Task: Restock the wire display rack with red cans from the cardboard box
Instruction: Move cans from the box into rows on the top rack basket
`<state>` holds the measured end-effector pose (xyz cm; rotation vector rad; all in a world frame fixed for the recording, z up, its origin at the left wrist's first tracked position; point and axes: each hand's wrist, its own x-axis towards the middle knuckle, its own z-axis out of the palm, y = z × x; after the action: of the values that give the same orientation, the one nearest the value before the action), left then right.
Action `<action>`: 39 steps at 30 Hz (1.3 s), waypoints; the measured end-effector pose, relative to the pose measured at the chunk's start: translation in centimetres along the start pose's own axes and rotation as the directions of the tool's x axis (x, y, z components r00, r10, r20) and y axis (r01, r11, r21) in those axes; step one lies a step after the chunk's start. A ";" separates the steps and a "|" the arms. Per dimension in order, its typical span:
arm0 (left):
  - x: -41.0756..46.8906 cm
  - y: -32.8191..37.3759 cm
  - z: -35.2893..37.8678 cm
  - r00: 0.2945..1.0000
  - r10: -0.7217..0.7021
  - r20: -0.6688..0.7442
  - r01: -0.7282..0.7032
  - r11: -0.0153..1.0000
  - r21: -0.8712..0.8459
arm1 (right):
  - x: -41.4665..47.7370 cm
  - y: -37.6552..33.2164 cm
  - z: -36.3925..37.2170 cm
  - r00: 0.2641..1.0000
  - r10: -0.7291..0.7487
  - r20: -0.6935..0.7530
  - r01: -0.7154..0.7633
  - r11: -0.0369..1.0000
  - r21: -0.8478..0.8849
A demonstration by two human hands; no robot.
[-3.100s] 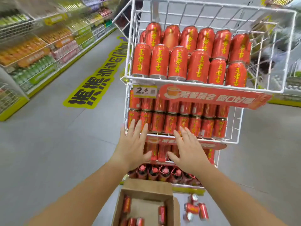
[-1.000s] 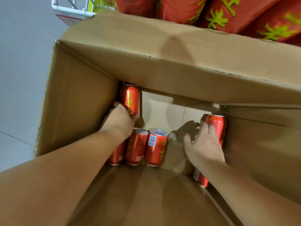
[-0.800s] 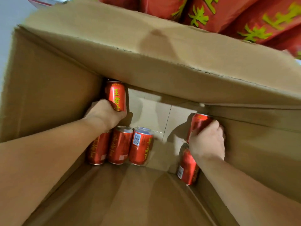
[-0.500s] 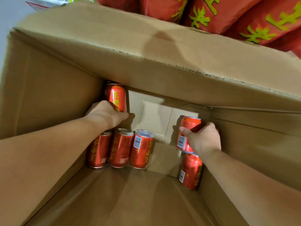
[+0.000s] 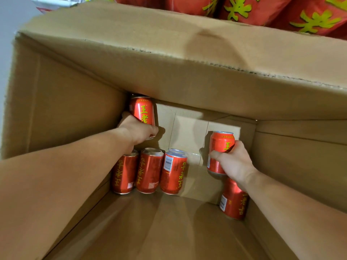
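I look straight down into the deep cardboard box (image 5: 62, 102). My left hand (image 5: 138, 129) grips a red can (image 5: 142, 109) with yellow characters in the far left corner. My right hand (image 5: 233, 163) is closed around another red can (image 5: 220, 145), held off the box floor near the right wall. Three more red cans (image 5: 150, 170) stand side by side on the bottom under my left forearm. One more can (image 5: 233, 200) stands by the right wall under my right wrist.
Large red cans of the display rack (image 5: 253, 8) fill the top edge beyond the box's far flap (image 5: 169, 34). A bit of white rack wire (image 5: 56, 1) and grey floor (image 5: 7, 15) show at the top left. Bare box floor (image 5: 189, 128) lies between my hands.
My right hand has raised its can a little and shifted it inward from the right wall. My left hand keeps its hold on the corner can. Earlier both hands were open at the rack.
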<state>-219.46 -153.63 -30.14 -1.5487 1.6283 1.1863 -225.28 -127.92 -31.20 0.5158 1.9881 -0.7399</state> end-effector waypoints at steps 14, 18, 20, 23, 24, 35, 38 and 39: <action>-10.6 0.2 -3.3 0.979 0.197 0.058 -0.190 0.976 -0.111 | -8.4 -4.6 -4.5 0.985 -0.164 -0.061 0.162 0.986 -0.041; -16.6 1.2 -6.1 0.966 0.236 0.103 -0.224 0.968 -0.115 | -14.1 -7.2 -7.4 0.976 -0.215 -0.036 0.215 0.977 0.007; -19.9 1.9 -7.8 0.958 0.265 0.111 -0.251 0.960 -0.125 | -17.5 -8.7 -9.0 0.968 -0.249 -0.016 0.249 0.968 0.022; -25.2 3.3 -10.3 0.948 0.305 0.089 -0.296 0.949 -0.106 | -22.7 -10.8 -11.6 0.949 -0.314 -0.017 0.315 0.949 0.008; -27.1 3.7 -11.1 0.946 0.316 0.076 -0.308 0.946 -0.102 | -24.6 -11.5 -12.5 0.943 -0.331 -0.023 0.331 0.944 0.010; -48.9 8.9 -18.4 0.882 0.470 0.021 -0.463 0.874 -0.146 | -44.6 -18.8 -22.2 0.868 -0.466 -0.172 0.485 0.870 0.087; -55.9 11.4 -20.8 0.843 0.538 0.011 -0.533 0.838 -0.120 | -50.6 -21.1 -25.7 0.837 -0.508 -0.202 0.540 0.826 0.159; -58.1 12.2 -21.6 0.823 0.568 0.017 -0.562 0.818 -0.119 | -52.7 -21.8 -26.9 0.824 -0.520 -0.224 0.559 0.811 0.175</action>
<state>-219.44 -147.66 32.79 -1.0963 2.0991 1.6266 -229.67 -128.84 31.69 0.1298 2.2449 -1.3373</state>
